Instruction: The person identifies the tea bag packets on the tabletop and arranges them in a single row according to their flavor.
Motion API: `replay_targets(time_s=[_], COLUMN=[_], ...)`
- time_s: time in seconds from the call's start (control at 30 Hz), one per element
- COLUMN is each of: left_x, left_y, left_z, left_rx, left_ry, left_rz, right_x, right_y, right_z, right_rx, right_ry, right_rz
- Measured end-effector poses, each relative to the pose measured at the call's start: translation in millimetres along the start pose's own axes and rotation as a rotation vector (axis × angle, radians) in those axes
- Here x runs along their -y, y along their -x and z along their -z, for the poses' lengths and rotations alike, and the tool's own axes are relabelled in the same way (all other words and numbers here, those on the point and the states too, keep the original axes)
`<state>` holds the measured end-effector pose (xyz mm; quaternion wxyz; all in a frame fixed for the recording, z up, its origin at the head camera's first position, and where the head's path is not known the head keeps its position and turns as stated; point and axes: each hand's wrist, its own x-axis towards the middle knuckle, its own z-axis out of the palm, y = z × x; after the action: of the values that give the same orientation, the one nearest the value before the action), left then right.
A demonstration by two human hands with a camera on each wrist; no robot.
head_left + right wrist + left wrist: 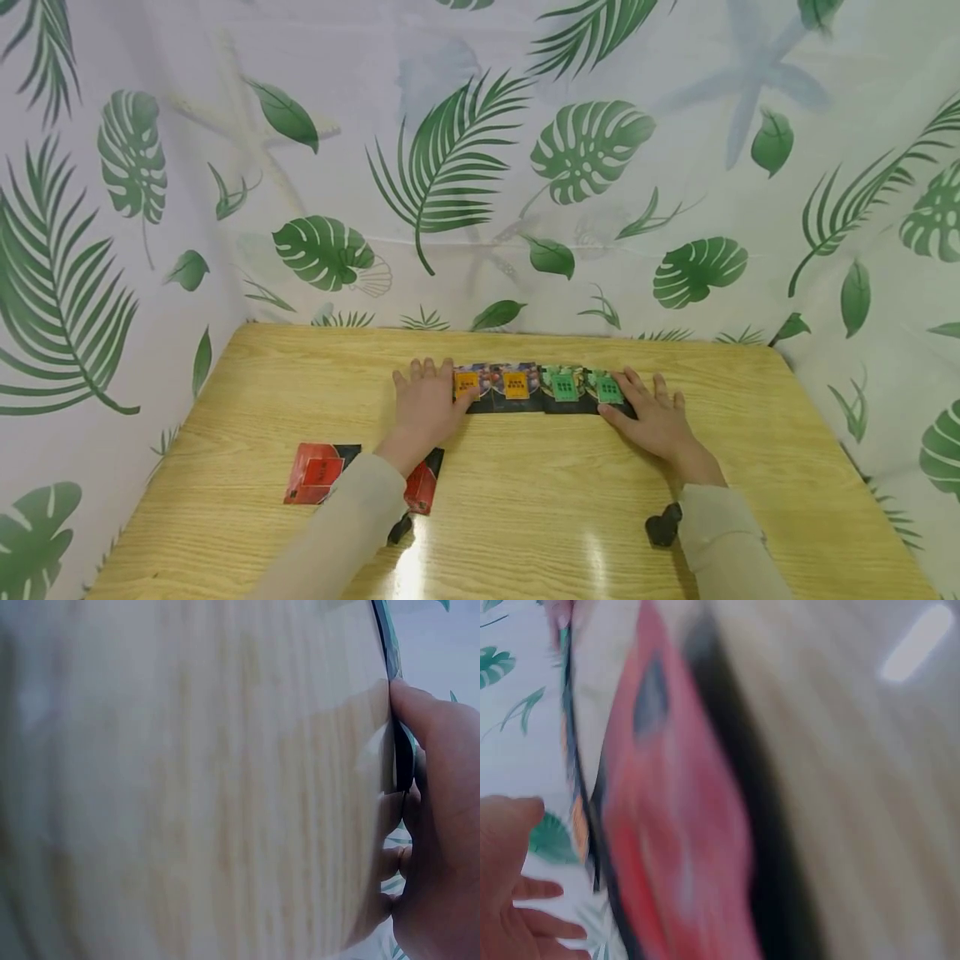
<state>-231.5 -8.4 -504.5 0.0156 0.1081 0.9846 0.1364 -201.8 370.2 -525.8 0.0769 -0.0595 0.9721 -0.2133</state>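
Observation:
Four-sided flat packets lie in an overlapping row near the back of the table. Two have orange labels (515, 386), and two have green labels (563, 383). At the row's left end is my left hand (423, 408), fingers extended and thumb over the outer orange-labelled packet (466, 382). My right hand (660, 425) lies at the other end, its fingers spread beside the outer green-labelled packet (608, 388). In the right wrist view, the right thumb (420, 709) touches that packet's edge. A blurred red packet (682, 810) fills the middle of the left wrist view.
Two red-and-black packets lie at the front left, one left of my left forearm (311, 473) and one right of it (423, 486), both partly covered by the sleeve. A leaf-print cloth (465, 275) hangs behind the wooden table (525, 500). Black devices (663, 527) sit at the wrists.

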Motion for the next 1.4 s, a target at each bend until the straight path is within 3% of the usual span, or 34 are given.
replay_targets(time_s=[0.3,0.53,0.83,1.1,1.23,1.4], left_x=[57.5,91.9,132.3,156.0,150.2,134.2], left_y=[16.7,40.5,73.8,108.0,124.8,138.7], left_z=[21.1,28.7,49.4,60.0,58.1,52.5], left_rx=[0.027,0.056,-0.014,-0.034,-0.047,-0.084], left_ry=[-0.001,-0.022,0.028,0.005,0.016,-0.006], left_rz=[-0.080,-0.075,-0.126,0.013,0.127,0.204], right_x=[-5.7,-5.5,-2.9,0.4,0.8,1.4], right_y=[1.1,2.8,0.7,-1.0,-1.3,-1.1], right_z=[-0.6,0.7,-1.8,-0.7,-0.8,-1.7], right_rx=[-0.013,-0.004,-0.001,-0.004,-0.005,-0.004], right_ry=[0.003,0.000,0.011,0.009,0.010,0.010], right_rz=[-0.006,-0.016,-0.012,-0.005,-0.004,-0.003])
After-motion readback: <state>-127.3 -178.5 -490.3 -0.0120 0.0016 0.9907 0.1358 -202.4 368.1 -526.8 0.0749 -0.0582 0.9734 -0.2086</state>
